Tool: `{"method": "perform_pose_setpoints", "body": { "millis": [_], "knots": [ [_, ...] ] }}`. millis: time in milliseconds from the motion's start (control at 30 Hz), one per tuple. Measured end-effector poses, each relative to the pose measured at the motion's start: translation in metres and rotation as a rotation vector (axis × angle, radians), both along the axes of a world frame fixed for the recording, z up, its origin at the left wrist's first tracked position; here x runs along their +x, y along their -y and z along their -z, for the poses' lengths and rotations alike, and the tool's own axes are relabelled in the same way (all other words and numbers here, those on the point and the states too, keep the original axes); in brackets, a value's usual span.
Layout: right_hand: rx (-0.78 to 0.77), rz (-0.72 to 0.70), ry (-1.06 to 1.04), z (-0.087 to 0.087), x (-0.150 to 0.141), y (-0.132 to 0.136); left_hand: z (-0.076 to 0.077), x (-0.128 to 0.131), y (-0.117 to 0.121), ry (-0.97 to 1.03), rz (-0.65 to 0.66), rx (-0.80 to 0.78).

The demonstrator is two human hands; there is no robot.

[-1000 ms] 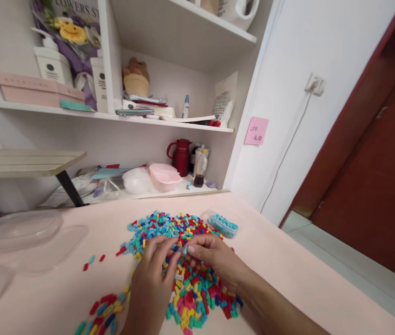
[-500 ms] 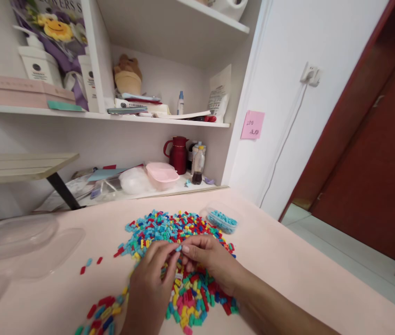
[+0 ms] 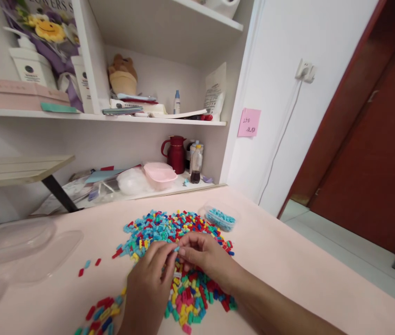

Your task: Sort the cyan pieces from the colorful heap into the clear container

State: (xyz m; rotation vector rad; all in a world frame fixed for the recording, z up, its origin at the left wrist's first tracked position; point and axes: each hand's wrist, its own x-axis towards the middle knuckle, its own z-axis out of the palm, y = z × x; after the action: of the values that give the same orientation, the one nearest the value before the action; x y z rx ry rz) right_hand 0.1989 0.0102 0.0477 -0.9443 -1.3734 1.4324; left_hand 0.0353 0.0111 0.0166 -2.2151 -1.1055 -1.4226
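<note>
A small light blue plastic brick is pinched between the fingertips of my left hand, its thumb and forefinger closed on it. From the other side, the thumb and forefinger of my right hand close on the same brick. Both hands hover over a spread pile of small coloured bricks, mostly light blue at the back left and mixed red, yellow, green and blue toward the front. Just behind the pile, a clear plastic tub holds light blue bricks.
Clear plastic lids or trays lie at the left. A smaller brick cluster sits at the front left, with a few loose ones behind it. Beyond the table's back edge stand a pink container, a red jug and a bottle.
The view has shifted slightly, so everything sits a little further left. Both hands keep the light blue brick pinched between them; the bricks on the table look unmoved.
</note>
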Motion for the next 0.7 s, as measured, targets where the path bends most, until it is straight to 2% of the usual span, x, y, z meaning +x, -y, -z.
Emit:
{"method": "perform_pose_setpoints", "body": {
  "millis": [233, 700],
  "knots": [
    [-0.022, -0.003, 0.005, -0.0020, -0.0002, 0.0017, -0.0016, 0.0007, -0.0014, 0.050, 0.005, -0.026],
    [0.007, 0.051, 0.076, -0.0022, -0.0010, 0.0034, -0.0014, -0.0005, 0.0002, -0.025, -0.004, 0.025]
  ]
}}
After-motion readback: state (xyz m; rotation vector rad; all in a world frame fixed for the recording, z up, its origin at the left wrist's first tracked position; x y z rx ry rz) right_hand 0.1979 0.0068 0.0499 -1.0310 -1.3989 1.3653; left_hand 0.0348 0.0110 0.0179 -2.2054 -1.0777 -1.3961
